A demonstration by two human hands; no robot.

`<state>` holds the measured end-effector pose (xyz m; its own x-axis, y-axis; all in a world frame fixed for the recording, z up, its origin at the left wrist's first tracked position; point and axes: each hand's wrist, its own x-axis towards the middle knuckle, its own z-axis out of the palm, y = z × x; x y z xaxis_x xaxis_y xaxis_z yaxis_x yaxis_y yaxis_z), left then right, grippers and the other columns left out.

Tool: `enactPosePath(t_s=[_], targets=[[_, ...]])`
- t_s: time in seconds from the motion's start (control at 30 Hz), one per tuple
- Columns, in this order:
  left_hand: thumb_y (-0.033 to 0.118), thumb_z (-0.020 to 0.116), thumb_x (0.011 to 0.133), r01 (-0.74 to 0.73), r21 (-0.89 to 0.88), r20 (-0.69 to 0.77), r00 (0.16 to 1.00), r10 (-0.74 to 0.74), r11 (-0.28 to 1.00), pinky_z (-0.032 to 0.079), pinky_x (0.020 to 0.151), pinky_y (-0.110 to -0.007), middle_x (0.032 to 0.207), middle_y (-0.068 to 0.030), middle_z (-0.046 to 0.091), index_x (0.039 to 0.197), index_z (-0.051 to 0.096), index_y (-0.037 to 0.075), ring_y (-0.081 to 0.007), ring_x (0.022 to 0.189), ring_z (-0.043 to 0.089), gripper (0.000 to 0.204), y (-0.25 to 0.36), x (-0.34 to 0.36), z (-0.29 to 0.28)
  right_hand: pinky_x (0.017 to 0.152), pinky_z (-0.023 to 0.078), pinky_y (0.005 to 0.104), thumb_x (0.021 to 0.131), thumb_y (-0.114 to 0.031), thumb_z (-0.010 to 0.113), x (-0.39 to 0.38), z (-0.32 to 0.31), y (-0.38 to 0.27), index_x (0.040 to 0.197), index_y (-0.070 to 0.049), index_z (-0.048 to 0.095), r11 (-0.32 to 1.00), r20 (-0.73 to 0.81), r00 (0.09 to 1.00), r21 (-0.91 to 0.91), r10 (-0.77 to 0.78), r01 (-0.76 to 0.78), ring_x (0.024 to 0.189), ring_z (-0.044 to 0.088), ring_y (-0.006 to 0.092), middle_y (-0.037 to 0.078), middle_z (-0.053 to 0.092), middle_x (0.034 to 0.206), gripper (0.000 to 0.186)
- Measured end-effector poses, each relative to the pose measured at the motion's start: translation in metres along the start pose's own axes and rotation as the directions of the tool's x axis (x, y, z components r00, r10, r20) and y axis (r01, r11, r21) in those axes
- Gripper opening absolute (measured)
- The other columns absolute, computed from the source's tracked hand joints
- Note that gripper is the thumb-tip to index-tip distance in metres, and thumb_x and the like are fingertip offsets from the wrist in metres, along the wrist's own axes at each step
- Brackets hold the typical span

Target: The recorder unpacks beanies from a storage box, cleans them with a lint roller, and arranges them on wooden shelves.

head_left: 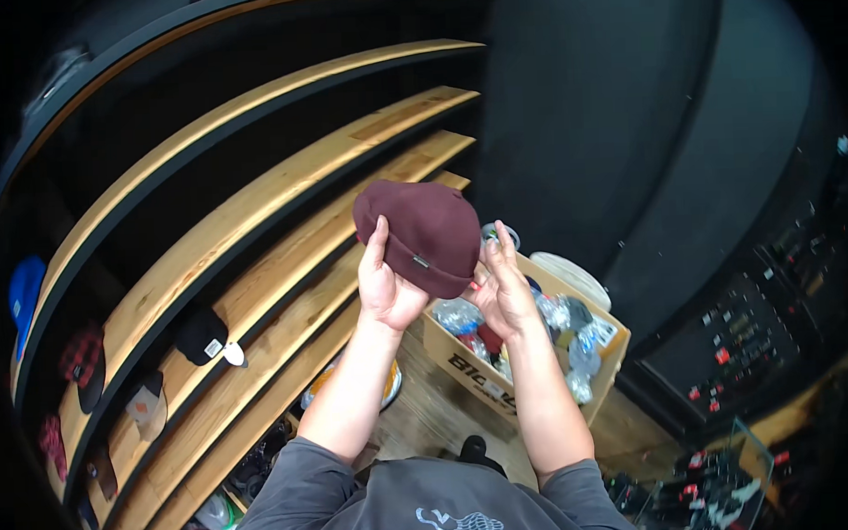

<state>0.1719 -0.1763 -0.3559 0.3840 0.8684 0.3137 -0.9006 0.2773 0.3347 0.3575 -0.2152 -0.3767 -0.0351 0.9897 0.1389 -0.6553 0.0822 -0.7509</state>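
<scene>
A maroon hat [423, 229] with a turned-up band and a small label is held up in front of me. My left hand [389, 292] grips its near left side, thumb over the band and the other fingers hidden beneath. Beside the hat's right edge is my right hand [507, 295], fingers stretched upward and palm facing the hat. Whether its fingertips touch the fabric I cannot tell. Beneath my right hand stands an open cardboard box [460, 362] holding several items in clear plastic bags [581, 358].
Long curved wooden shelves [282, 200] rise on the left. They carry a black cap [200, 336], a grey and tan cap [147, 405], a plaid cap [82, 361] and a blue cap [25, 296]. A dark wall [587, 119] stands behind the box. A glass case [753, 454] is at lower right.
</scene>
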Motion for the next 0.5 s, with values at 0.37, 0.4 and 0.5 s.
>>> enactPosePath(t_s=[0.37, 0.4, 0.5], targets=[[0.068, 0.018, 0.117, -0.221, 0.201, -0.091, 0.966, 0.242, 0.954, 0.045, 0.125, -0.058, 0.167, -0.0131, 0.053, 0.166, 0.047, 0.013, -0.0349, 0.151, 0.054, 0.08, 0.052, 0.055, 0.004, 0.125, 0.048, 0.0415, 0.096, -0.006, 0.087, 0.128, 0.032, -0.024, 0.167, 0.001, 0.037, 0.874, 0.438, 0.845, -0.221, -0.308, 0.433, 0.149, 0.053, 0.0286, 0.021, 0.05, 0.161, 0.087], [0.068, 0.021, 0.117, -0.216, 0.261, -0.054, 0.97, 0.238, 0.941, 0.045, 0.125, -0.058, 0.17, -0.0135, 0.05, 0.167, 0.046, 0.014, -0.0351, 0.152, 0.053, 0.078, 0.057, 0.055, 0.005, 0.124, 0.049, 0.0417, 0.095, -0.005, 0.087, 0.135, 0.038, -0.026, 0.165, 0.002, 0.039, 0.849, 0.502, 0.792, -0.189, -0.349, 0.494, 0.148, 0.055, 0.0285, 0.019, 0.05, 0.16, 0.085], [0.067, 0.029, 0.116, -0.186, 0.345, -0.004, 0.98, 0.2, 0.92, 0.046, 0.125, -0.061, 0.17, -0.0181, 0.048, 0.168, 0.042, 0.011, -0.0377, 0.153, 0.052, 0.077, 0.072, 0.065, 0.021, 0.124, 0.049, 0.0444, 0.09, -0.009, 0.091, 0.158, 0.046, -0.037, 0.161, -0.001, 0.048, 0.658, 0.569, 0.66, -0.253, -0.491, 0.709, 0.15, 0.053, 0.0316, 0.019, 0.052, 0.159, 0.083]])
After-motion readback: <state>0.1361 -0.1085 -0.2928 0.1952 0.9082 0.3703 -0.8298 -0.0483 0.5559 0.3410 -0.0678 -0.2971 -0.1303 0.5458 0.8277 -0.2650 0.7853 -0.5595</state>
